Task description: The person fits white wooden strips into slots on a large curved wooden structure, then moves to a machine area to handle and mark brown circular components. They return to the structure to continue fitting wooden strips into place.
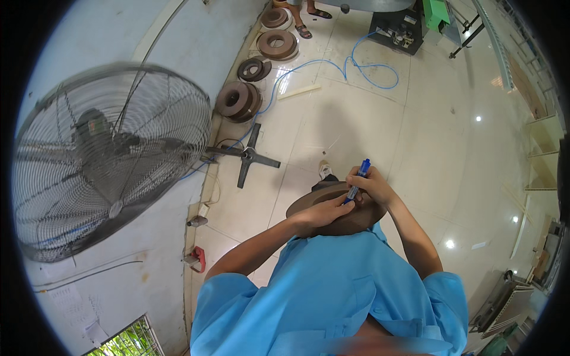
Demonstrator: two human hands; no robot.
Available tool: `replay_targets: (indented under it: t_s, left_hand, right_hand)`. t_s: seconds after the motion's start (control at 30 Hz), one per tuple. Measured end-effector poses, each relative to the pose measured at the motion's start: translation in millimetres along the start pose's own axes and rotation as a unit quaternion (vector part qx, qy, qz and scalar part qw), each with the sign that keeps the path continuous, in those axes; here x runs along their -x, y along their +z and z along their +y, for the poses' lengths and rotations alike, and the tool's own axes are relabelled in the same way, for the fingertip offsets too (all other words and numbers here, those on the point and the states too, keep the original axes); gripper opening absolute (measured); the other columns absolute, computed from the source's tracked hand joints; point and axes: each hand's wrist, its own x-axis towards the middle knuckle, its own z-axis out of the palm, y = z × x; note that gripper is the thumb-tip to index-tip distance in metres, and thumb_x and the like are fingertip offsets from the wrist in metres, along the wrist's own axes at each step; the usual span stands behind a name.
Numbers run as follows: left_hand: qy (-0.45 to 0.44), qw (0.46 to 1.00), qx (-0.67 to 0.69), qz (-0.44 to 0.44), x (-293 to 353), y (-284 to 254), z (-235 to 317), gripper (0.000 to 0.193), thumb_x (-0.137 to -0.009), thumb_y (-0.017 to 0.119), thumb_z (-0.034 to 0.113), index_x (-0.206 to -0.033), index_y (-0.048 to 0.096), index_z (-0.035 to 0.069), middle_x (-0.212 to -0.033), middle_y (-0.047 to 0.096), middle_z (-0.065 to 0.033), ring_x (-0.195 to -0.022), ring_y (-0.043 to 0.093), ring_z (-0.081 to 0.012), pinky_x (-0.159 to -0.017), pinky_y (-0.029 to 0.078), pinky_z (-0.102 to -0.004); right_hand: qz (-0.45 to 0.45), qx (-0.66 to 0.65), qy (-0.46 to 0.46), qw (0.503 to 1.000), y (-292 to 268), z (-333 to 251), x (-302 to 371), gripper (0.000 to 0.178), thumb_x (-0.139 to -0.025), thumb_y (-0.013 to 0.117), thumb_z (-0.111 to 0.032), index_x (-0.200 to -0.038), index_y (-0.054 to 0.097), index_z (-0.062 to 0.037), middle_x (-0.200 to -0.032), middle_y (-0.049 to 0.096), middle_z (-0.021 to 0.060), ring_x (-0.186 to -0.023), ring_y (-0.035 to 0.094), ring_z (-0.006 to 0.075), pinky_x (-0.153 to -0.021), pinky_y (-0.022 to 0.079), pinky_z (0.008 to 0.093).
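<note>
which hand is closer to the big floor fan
Left. The left hand rests on the brown roll, on the side toward the floor fan. The right hand, holding a blue marker, is farther from the fan.
</note>
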Motion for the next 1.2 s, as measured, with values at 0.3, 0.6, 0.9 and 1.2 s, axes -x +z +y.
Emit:
replay_targets:
  t_s: [0.3, 0.6, 0.9, 1.2]
  left_hand:
    - [-0.012, 0.990, -0.116, 0.083, -59, -121, 98, 0.059, -0.116, 0.040, 0.049, -0.153, 0.053, 0.006, -0.139, 0.066, -0.0197, -0.132, 0.061, -0.0278, -0.111, 0.045, -0.0403]
    - [-0.017, 0.977, -0.053, 0.205, -125, -210, 155, 0.046, -0.114, 0.049, 0.043, -0.130, 0.065, 0.003, -0.116, 0.072, -0.0173, -0.107, 0.067, -0.0275, -0.095, 0.050, -0.0395]
    - [0.023, 0.947, 0.018, 0.321, -200, -273, 222, 0.060, -0.111, 0.050, 0.056, -0.148, 0.063, 0.011, -0.137, 0.071, -0.0180, -0.128, 0.066, -0.0327, -0.109, 0.048, -0.0397]
    - [0.071, 0.985, 0.026, 0.155, -215, -334, 256, 0.064, -0.115, 0.033, 0.057, -0.167, 0.041, 0.022, -0.160, 0.053, -0.0207, -0.146, 0.051, -0.0353, -0.123, 0.035, -0.0428]
  right_hand:
    - [0.144, 0.057, -0.016, 0.988, -48, -106, -111, 0.039, -0.097, 0.078, -0.038, -0.074, 0.068, -0.0076, -0.061, 0.060, 0.0000, -0.051, 0.053, 0.0066, -0.047, 0.040, 0.0256]
    - [0.355, -0.119, -0.071, 0.924, -158, -221, -275, 0.040, -0.097, 0.078, -0.033, -0.071, 0.064, -0.0063, -0.054, 0.050, -0.0024, -0.040, 0.043, 0.0088, -0.038, 0.030, 0.0269]
    - [0.126, 0.384, -0.405, 0.820, -180, -429, -527, 0.035, -0.100, 0.075, -0.030, -0.131, 0.072, -0.0147, -0.108, 0.076, 0.0157, -0.091, 0.077, 0.0311, -0.073, 0.060, 0.0405]
    - [0.110, 0.812, -0.327, 0.470, -210, -493, -733, 0.018, -0.089, 0.074, -0.016, -0.105, 0.066, -0.0148, -0.098, 0.074, 0.0149, -0.089, 0.077, 0.0346, -0.073, 0.060, 0.0491]
